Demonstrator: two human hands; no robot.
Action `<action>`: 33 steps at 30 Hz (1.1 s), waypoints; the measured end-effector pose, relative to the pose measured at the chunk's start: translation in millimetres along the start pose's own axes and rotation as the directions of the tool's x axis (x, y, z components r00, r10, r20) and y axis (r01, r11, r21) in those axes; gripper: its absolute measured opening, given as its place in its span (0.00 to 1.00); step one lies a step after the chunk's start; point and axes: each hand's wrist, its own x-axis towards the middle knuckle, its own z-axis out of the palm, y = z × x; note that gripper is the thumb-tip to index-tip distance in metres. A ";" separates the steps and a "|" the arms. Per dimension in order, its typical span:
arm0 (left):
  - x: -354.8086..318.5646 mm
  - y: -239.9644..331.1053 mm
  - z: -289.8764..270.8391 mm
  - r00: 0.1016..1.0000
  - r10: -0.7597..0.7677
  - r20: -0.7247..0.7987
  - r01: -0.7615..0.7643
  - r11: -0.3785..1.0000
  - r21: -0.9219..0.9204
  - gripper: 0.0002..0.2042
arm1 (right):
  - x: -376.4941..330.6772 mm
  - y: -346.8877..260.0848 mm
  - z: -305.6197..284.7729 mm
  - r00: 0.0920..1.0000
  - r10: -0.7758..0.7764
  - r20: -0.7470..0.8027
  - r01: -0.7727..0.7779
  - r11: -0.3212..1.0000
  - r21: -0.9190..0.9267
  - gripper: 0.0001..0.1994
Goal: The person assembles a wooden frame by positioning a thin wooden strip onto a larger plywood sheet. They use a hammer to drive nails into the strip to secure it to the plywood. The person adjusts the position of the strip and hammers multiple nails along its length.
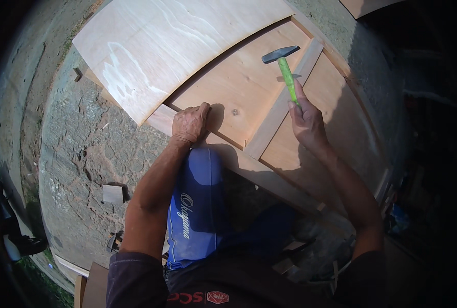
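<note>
Green-handled hammer [287, 76] juts forward from within the right grip [309, 124].

Looking down from the head

The head view comes from the left one of two wide fisheye cameras worn side by side on the person's head. It faces steeply down and a little forward, near enough to catch the dark printed cloth shirt [239, 280] and blue cloth trouser leg [200, 172] low in view. The bare left hand [188, 123] and bare right hand [308, 126] sit farther up, over the pale wooden frame [277, 115]. Straight edges bow toward the rim; darkness rounds the corners, heaviest at right.
</note>
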 end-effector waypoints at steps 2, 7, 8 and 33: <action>-0.7 4.0 0.6 1.000 -0.016 0.022 0.017 1.000 -0.016 0.04 | -26.2 44.0 17.9 0.967 -0.201 0.155 0.218 0.970 -0.105 0.27; -3.6 -5.2 0.7 1.000 -0.016 0.008 0.016 1.000 0.012 0.04 | 8.9 -21.5 -24.3 0.932 0.272 0.238 -0.265 0.962 -0.064 0.27; -5.6 -4.2 -0.4 1.000 -0.022 0.018 0.022 1.000 0.009 0.04 | 11.3 -32.2 -27.4 0.926 0.344 0.154 -0.348 0.938 -0.001 0.27; 2.2 -3.3 8.4 1.000 -0.001 0.000 0.001 1.000 -0.031 0.09 | -44.8 53.7 36.0 0.925 -0.191 0.328 0.245 0.960 -0.134 0.28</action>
